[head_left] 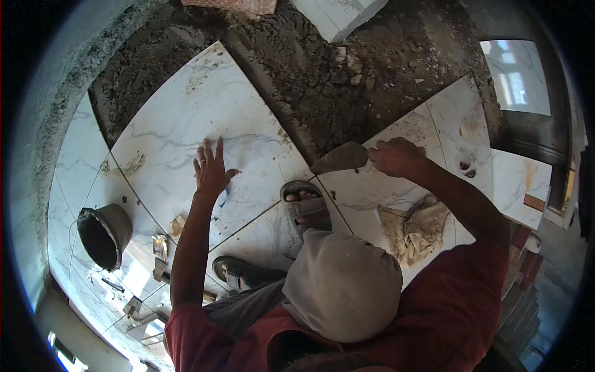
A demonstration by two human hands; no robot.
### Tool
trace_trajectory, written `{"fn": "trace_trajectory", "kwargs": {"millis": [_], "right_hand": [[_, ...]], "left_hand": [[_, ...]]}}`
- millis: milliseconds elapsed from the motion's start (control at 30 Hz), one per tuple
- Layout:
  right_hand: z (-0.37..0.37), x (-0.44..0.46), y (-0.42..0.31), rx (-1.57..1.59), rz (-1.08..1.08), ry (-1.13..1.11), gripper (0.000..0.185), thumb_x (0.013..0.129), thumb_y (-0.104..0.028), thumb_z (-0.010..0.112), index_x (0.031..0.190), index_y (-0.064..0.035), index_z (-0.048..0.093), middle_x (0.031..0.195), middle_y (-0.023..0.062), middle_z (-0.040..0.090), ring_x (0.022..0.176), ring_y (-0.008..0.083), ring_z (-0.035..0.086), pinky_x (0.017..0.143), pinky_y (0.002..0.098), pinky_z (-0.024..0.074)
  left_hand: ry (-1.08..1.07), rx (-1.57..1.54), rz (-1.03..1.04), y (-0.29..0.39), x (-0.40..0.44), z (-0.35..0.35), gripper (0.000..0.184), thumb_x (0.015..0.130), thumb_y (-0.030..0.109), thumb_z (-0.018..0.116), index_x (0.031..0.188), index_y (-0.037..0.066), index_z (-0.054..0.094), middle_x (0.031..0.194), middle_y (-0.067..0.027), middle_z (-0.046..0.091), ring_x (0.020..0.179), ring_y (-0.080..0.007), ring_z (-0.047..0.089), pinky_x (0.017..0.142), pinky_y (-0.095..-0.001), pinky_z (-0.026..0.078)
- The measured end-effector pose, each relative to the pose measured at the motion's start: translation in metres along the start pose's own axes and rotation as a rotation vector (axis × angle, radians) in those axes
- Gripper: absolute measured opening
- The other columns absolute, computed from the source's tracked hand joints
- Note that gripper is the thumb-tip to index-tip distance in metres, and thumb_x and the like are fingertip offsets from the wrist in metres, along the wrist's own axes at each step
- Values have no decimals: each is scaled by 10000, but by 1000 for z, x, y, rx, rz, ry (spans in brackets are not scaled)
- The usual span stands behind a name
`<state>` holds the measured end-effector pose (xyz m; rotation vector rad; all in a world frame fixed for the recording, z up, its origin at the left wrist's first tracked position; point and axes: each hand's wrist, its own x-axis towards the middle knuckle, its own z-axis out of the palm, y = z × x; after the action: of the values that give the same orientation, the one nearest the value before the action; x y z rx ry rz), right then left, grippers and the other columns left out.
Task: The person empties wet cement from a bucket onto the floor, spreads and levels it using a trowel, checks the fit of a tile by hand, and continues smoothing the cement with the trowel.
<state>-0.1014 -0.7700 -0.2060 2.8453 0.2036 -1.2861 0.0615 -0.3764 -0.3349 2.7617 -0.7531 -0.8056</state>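
Note:
My left hand [212, 166] rests with spread fingers on a large white marble-patterned tile [180, 118]. My right hand [398, 156] is wrapped round the handle of a pointing trowel [341, 157], and the grip itself is mostly hidden by the fingers. The trowel's blade points left, its tip close to the near corner of the large tile, where the tile joints meet. Beyond the blade lies rough dark mortar [291, 87]. Another veined floor tile [396, 180] lies under and beside my right hand.
A dark bucket [124, 226] stands at the left. A crumpled dirty cloth [427, 229] lies on the tiles at the right. A white block [341, 15] sits on the mortar at the top. Sandalled feet [304, 208] are on the tiles; several small tools lie near the bucket.

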Motion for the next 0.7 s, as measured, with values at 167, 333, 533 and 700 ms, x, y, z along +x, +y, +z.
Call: {"fn": "trace_trajectory", "kwargs": {"millis": [167, 333, 533, 700], "right_hand": [[-5, 21, 58, -144, 19, 44, 189, 795, -168, 558, 898, -28, 633, 829, 177, 625, 788, 323, 641, 693, 460, 517], [-38, 5, 83, -298, 37, 7, 180, 761, -186, 594, 884, -64, 646, 828, 163, 632, 806, 310, 649, 682, 447, 524], [-11, 40, 24, -132, -95, -85, 187, 779, -171, 584, 887, -25, 627, 827, 159, 623, 790, 317, 644, 675, 460, 518], [-4, 19, 77, -171, 45, 55, 203, 829, -180, 535, 941, -17, 579, 832, 179, 612, 755, 328, 641, 643, 474, 520]], "left_hand": [[-3, 123, -49, 5, 1, 8, 1054, 669, 351, 784, 1459, 138, 119, 1468, -293, 84, 1324, -506, 173, 1029, -607, 239], [9, 127, -50, 2, 7, 18, 1101, 634, 343, 808, 1458, 120, 112, 1459, -306, 99, 1306, -521, 202, 1034, -594, 244], [16, 124, -72, 8, 8, 7, 1116, 620, 336, 817, 1454, 104, 113, 1466, -282, 122, 1312, -497, 215, 1047, -581, 233], [60, 71, -84, 1, 5, 14, 1128, 610, 310, 817, 1456, 118, 96, 1485, -242, 114, 1332, -467, 198, 1046, -583, 230]]}}
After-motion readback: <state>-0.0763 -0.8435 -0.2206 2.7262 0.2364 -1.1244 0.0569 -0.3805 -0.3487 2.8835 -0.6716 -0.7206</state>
